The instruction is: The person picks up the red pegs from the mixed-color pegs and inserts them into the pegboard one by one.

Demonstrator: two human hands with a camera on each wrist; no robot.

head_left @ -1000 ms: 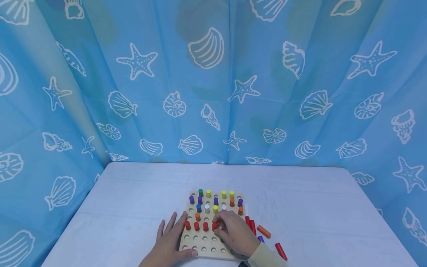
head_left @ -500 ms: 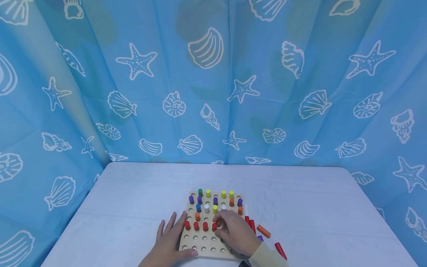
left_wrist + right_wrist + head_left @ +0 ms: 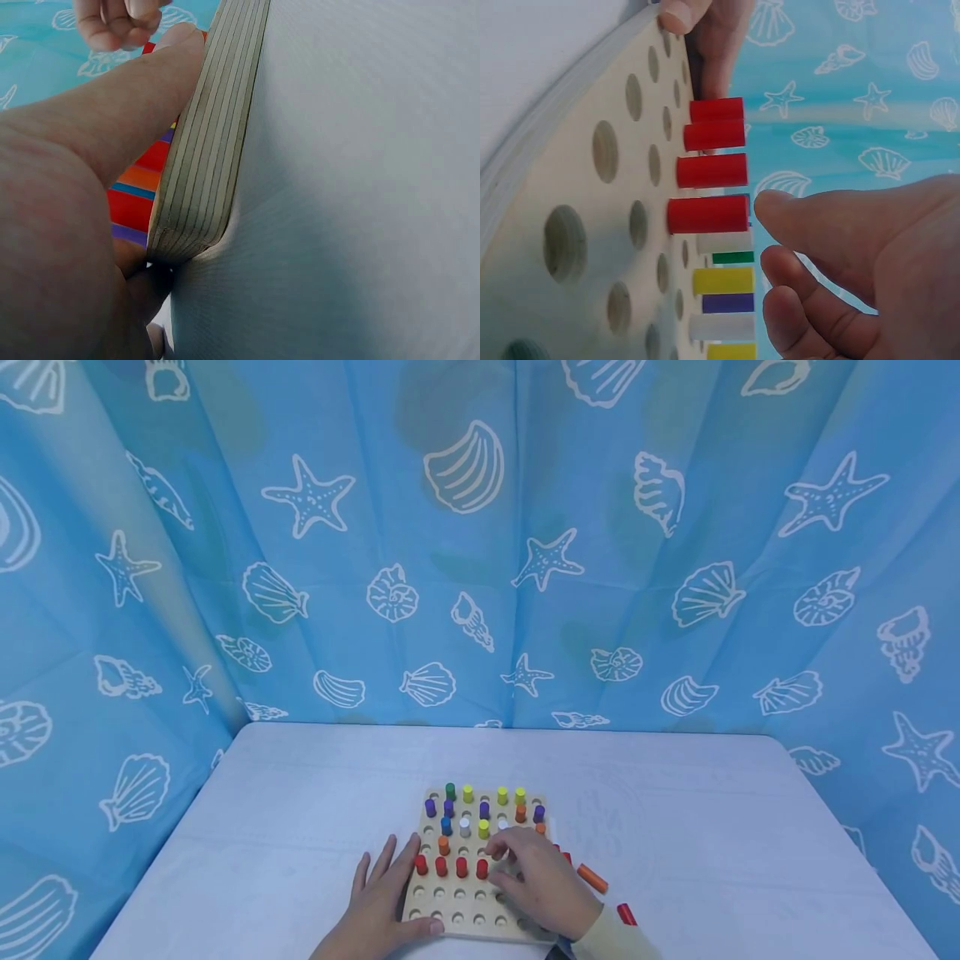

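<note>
The board (image 3: 468,907) is pale wood, squarish, drilled with rows of round holes, sitting flat on the white surface (image 3: 712,827). From the left wrist its side (image 3: 214,127) shows thin stacked layers, kinda like plywood, with a rounded corner. Four red pegs (image 3: 441,867) stand upright in a row across it, smooth little cylinders with flat ends. Behind them there's a scatter of other upright pegs (image 3: 483,829) in yellow, purple, blue, green, white and orange.

The left hand (image 3: 382,906) has its fingers spread along the board's left edge, thumb laid over the near edge. The right hand (image 3: 543,885) has thumb and fingertips apart, loosely bent and holding nothing, right beside the rightmost red peg (image 3: 709,215). Cream sleeve (image 3: 615,939) on that arm.

Loose orange peg (image 3: 592,878) and loose red peg (image 3: 627,914) lie off the board's right side, partly crowding the right wrist. The near rows of holes are open, and the surface runs well past the board to rounded far corners. It has a fine, weave-like texture, plus faint marks right of the board, too weak to read. Blue curtain (image 3: 405,543) behind has white shell and starfish outlines and soft vertical folds.
</note>
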